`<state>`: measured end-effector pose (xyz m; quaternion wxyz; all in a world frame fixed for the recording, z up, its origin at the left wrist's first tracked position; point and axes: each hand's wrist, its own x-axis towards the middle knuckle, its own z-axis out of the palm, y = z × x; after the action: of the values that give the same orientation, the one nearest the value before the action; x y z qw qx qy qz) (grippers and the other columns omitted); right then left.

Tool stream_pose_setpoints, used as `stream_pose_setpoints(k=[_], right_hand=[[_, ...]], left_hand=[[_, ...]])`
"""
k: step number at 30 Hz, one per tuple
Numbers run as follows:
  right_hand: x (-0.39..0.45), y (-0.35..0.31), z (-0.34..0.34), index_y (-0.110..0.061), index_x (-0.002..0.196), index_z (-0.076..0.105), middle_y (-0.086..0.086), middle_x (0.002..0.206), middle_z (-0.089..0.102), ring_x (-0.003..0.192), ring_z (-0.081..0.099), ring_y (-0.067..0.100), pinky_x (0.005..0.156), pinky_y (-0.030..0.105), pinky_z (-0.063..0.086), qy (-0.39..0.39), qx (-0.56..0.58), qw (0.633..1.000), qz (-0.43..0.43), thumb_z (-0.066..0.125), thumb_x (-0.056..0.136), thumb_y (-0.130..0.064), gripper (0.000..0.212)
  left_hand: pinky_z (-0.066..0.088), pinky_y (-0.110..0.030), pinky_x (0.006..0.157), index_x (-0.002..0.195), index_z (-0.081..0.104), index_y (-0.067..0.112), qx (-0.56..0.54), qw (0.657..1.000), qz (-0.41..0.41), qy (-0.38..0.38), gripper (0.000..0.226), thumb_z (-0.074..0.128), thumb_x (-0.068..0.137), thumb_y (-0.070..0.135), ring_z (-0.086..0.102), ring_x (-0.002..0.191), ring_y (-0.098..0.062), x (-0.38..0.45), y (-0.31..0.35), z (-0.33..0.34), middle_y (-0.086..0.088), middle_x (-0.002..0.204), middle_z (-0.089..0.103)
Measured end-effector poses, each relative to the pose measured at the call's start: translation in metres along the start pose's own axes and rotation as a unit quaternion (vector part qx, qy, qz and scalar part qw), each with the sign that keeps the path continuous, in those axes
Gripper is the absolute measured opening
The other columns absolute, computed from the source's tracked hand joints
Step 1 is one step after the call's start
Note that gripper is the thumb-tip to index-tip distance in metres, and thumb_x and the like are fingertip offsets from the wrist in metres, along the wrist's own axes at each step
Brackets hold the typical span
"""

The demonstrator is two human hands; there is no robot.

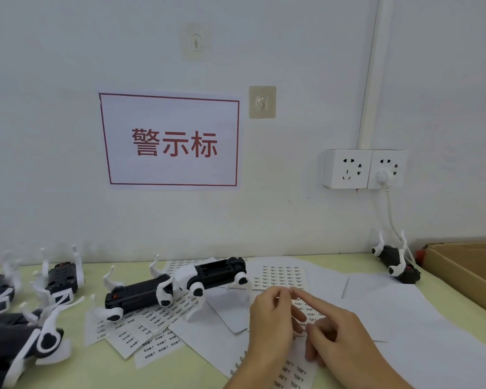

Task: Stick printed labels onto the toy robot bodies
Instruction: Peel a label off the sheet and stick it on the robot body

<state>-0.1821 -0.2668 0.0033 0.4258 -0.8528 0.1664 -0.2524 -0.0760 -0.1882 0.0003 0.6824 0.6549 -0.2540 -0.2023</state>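
Both hands work over a label sheet (298, 369) at six o'clock on the table (460, 310). Left hand (272, 324) has its fingers curled, tips at the sheet (whether they pinch a label, I cannot tell). Right hand (337, 338) points its forefinger toward eleven o'clock, other fingers curled. Two toy robot bodies (141, 297) lie belly-up at ten o'clock on more label sheets (152, 338); another (396, 262) sits at two o'clock beside a cardboard box (466, 265).
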Motion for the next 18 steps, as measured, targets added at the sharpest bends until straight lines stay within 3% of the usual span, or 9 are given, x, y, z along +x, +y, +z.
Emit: stream_pose_setpoints(k=[9, 18], right_hand=[[0.0005, -0.0005, 0.0016, -0.056, 0.128, 0.054, 0.002, 0.057, 0.07, 0.047, 0.055, 0.004, 0.062, 0.014, 0.047, 0.004, -0.006, 1.0, -0.013, 0.051, 0.09, 0.005, 0.072], [0.0004, 0.0032, 0.0024, -0.061, 0.126, 0.053, 0.003, 0.058, 0.07, 0.047, 0.055, 0.005, 0.06, 0.016, 0.049, 0.012, 0.003, 1.0, -0.004, 0.052, 0.091, 0.003, 0.072]], left_hand=[[0.04, -0.022, 0.045, 0.081, 0.063, 0.004, -0.043, 0.999, -0.023, -0.014, 0.031, 0.044, 0.104, 0.012, 0.053, 0.046, -0.015, -0.0019, 0.008, -0.0022, -0.006, 0.058, 0.064], [0.041, -0.022, 0.048, 0.089, 0.063, 0.001, -0.057, 0.998, -0.028, -0.01, 0.022, 0.05, 0.102, 0.012, 0.055, 0.05, -0.016, -0.0009, 0.0075, -0.0043, -0.006, 0.061, 0.064]])
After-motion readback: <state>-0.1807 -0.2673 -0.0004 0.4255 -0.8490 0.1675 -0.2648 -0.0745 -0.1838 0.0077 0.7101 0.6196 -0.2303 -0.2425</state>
